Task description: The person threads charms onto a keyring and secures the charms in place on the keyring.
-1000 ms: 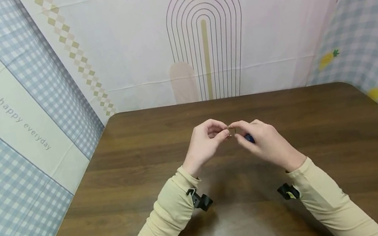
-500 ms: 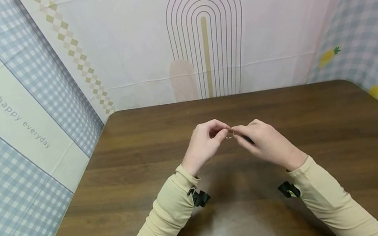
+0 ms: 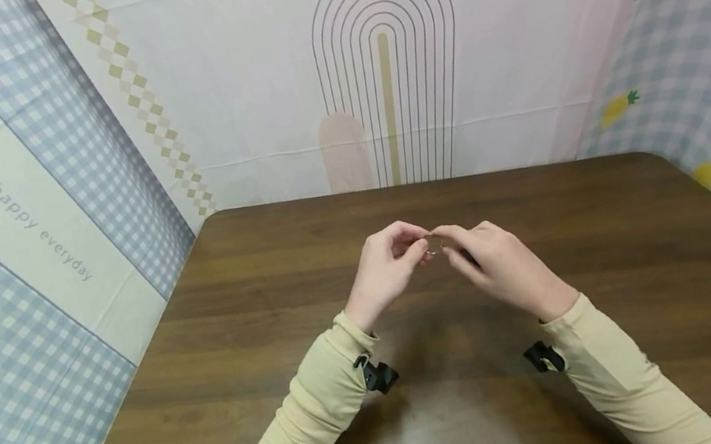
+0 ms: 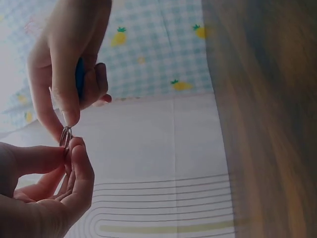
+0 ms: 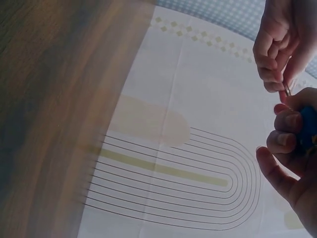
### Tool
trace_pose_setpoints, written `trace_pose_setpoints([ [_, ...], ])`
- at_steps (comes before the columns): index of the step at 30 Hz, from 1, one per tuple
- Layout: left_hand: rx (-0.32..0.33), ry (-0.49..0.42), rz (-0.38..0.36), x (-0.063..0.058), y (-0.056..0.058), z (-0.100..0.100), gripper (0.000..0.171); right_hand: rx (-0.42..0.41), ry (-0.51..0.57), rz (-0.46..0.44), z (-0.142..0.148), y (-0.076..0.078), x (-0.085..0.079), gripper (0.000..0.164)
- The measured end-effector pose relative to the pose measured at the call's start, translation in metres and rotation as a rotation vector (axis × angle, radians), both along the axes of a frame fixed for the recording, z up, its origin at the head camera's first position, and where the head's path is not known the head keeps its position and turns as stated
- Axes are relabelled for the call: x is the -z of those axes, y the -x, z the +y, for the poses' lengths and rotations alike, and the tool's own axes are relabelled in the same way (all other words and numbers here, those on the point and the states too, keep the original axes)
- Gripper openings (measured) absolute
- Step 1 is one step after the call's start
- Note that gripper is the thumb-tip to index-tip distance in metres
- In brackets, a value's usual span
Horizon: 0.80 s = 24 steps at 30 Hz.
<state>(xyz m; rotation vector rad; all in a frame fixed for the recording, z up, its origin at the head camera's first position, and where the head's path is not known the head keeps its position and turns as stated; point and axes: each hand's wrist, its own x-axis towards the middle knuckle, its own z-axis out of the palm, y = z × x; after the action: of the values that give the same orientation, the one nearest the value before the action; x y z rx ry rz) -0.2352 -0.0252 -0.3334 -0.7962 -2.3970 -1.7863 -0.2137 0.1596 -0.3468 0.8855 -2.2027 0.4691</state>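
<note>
A small metal split ring [image 4: 65, 136], like a key ring, is pinched between the thumb and index finger of my left hand [image 3: 384, 268]. In the left wrist view it looks like several thin loops side by side. My right hand [image 3: 499, 264] meets it from the other side, thumb and index fingertips right at its edge. Curled in the right hand's other fingers is a blue object [image 5: 307, 130] with a bit of yellow on it, mostly hidden by the palm. Both hands are up in front of the body, over the middle of the table.
The brown wooden table [image 3: 253, 288] spreads under both arms. A white printed cloth [image 3: 252, 81] hangs behind its far edge, with blue checked cloth [image 3: 699, 106] at the sides. Black wrist cameras [image 3: 380, 376] are strapped over the cream sleeves.
The right thumb and index finger came together at the ring half a second ago and are now spread a little wider. The ring has shifted slightly in the fingers; both arms stay nearly still.
</note>
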Motion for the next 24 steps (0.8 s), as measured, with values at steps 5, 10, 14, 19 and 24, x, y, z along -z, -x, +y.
trace_pose_setpoints([
  [5,-0.039,0.175,0.087,-0.004,-0.003,-0.002,0.016,-0.056,-0.071,0.065,0.0,0.002,0.001,0.014],
  [10,-0.027,0.148,0.06,-0.003,-0.002,-0.001,0.015,-0.031,-0.08,0.047,0.0,0.003,0.001,0.008],
  [14,0.004,-0.001,-0.024,-0.002,0.001,0.002,0.015,0.039,0.012,-0.003,0.002,0.002,0.0,0.007],
  [19,0.001,-0.076,-0.064,0.0,0.003,0.004,0.014,0.06,0.053,-0.031,0.002,0.003,0.001,0.007],
  [24,-0.02,-0.04,-0.008,0.001,0.006,0.004,0.012,0.018,0.02,-0.026,0.003,0.007,0.002,0.013],
])
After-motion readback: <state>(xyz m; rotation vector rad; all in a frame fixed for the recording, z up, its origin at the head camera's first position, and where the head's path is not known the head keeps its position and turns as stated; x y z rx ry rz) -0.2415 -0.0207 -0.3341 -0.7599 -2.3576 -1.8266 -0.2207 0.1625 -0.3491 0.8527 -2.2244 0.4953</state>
